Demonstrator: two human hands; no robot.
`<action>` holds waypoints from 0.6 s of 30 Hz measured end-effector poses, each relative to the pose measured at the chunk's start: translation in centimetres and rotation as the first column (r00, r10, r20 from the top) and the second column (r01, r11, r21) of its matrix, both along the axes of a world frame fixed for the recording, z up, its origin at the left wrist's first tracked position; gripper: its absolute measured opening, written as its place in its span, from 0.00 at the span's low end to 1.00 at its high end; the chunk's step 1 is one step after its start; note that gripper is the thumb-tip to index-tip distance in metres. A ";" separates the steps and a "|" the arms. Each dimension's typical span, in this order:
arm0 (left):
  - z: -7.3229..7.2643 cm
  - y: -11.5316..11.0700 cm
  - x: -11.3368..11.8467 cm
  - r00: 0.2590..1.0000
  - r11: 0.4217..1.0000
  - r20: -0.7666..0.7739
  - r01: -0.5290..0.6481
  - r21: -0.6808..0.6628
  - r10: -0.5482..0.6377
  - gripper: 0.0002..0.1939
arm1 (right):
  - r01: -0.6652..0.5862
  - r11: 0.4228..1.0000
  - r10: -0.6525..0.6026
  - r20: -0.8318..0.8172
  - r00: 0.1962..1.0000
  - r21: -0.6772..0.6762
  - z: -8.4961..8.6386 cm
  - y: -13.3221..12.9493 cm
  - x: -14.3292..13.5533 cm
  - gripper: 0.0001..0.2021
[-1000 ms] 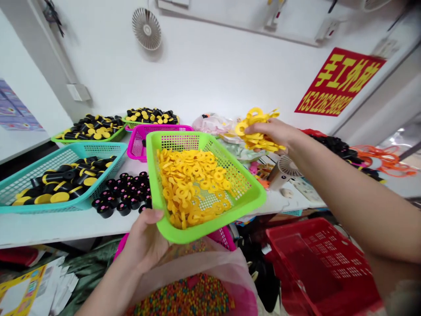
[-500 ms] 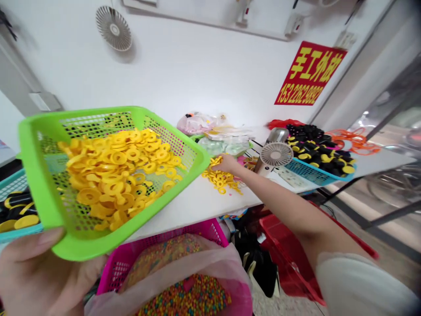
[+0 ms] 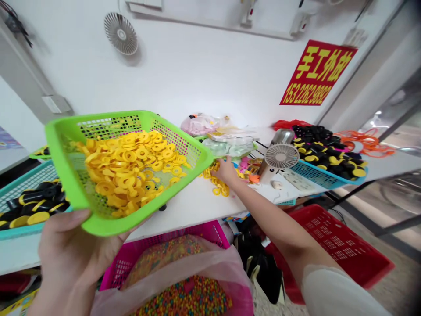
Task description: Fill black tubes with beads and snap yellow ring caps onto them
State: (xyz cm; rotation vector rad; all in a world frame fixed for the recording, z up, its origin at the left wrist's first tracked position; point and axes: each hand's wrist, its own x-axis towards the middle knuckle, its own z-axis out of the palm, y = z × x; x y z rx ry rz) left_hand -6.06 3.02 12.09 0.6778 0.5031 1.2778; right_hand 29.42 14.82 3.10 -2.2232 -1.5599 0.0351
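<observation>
My left hand (image 3: 77, 245) grips the near left corner of a green plastic basket (image 3: 131, 226), thumb over the rim, and holds it tilted above the table's front edge. Inside lies a heap of yellow plastic rings with small tabs (image 3: 128, 156). My right hand (image 3: 225, 170) reaches past the basket's right corner, down on a small pile of the same yellow rings (image 3: 221, 188) on the white table (image 3: 190, 206). Its fingers are curled around some of them, partly hidden behind the hand and pile.
Blue baskets of black and yellow parts stand left (image 3: 19, 232) and right (image 3: 329, 175). A small fan (image 3: 282, 156) is beside a metal bottle. Below the table are a pink basket (image 3: 213, 235) with a bag of coloured beads and a red crate (image 3: 345, 245).
The green basket and my left hand have shifted right and slightly up in view. My right hand has drawn yellow rings nearer the basket, uncovering colourful bits behind. The view has turned slightly.
</observation>
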 end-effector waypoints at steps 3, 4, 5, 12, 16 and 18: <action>1.9 1.6 2.1 0.995 0.989 -0.090 -0.030 0.142 0.043 0.40 | -0.016 0.998 0.015 0.026 1.000 0.064 -0.7 -0.7 -0.6 0.29; 2.6 2.3 2.9 0.995 0.987 -0.097 0.006 0.159 0.010 0.38 | -0.024 0.996 0.021 0.029 0.999 0.087 -1.0 -0.9 -0.9 0.28; 3.3 3.1 3.7 0.995 0.984 -0.097 0.051 0.168 -0.035 0.36 | -0.030 0.994 0.027 0.030 0.999 0.110 -1.3 -1.0 -1.1 0.28; 6.0 10.8 11.6 0.953 0.928 -0.086 0.301 0.219 -0.289 0.28 | -0.013 0.973 0.031 -0.072 0.997 0.229 -3.2 -1.7 -2.0 0.24; 5.1 15.1 17.3 0.931 0.905 -0.054 0.365 0.219 -0.362 0.27 | -0.038 0.949 0.084 -0.136 0.987 0.313 -2.7 -2.7 -0.7 0.23; 4.5 17.2 20.3 0.917 0.889 -0.057 0.396 0.230 -0.394 0.25 | -0.059 0.938 0.119 -0.158 0.980 0.342 -2.2 -3.5 0.5 0.23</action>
